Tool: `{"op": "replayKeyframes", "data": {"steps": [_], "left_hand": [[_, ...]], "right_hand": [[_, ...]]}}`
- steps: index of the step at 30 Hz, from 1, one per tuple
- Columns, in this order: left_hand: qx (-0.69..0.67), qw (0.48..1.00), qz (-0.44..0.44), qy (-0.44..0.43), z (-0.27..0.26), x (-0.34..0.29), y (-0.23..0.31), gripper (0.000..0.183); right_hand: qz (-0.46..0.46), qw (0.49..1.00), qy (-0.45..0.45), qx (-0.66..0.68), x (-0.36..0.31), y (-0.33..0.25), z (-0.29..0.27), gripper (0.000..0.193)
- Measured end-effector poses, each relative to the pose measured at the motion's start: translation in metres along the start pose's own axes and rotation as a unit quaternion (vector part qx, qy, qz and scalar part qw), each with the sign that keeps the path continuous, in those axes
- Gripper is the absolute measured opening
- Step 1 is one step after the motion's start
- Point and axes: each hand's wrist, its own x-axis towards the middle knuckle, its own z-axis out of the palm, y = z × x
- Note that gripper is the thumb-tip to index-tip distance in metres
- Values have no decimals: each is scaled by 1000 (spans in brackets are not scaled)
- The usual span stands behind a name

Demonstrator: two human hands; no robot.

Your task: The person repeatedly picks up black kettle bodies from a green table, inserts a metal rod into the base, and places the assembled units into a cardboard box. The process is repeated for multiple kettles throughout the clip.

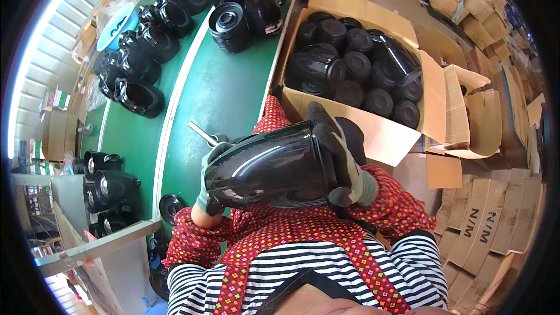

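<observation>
A large glossy black jug body (265, 166) lies on its side across my chest, held between my two gloved hands. My left hand (213, 166) wraps round its narrower end, partly hidden behind it. My right hand (341, 154), in a black-palmed glove with a pale cuff, grips the wider rimmed end. Just beyond my left hand a slim pale metal rod (203, 133) slants over the green table; whether that hand touches it I cannot tell. Behind my right hand is another dark round piece (352, 134), mostly covered.
To the right stands an open carton (373, 122) full of black jug bodies and round parts. Several black jugs (140, 52) line the green table (210, 81) at the far left, near stacked black lids (228, 23). Flattened cartons (478, 216) lean at the right. A metal rail (99, 248) runs at lower left.
</observation>
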Motion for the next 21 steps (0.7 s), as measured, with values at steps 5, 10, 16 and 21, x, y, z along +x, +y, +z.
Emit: {"op": "replayKeyframes", "data": {"steps": [5,10,16,21], "left_hand": [[301,914,272,-3,-12,14,57,40],[-22,1000,-6,-16,-10,10,45,44],[268,933,238,-29,-8,17,63,44],[173,977,109,-62,-13,11,30,51]], "right_hand": [[190,937,5,294,-5,2,0,71],[135,977,60,156,-9,1,9,75],[178,953,95,228,-27,5,14,66],[241,942,153,178,-6,-15,17,64]]}}
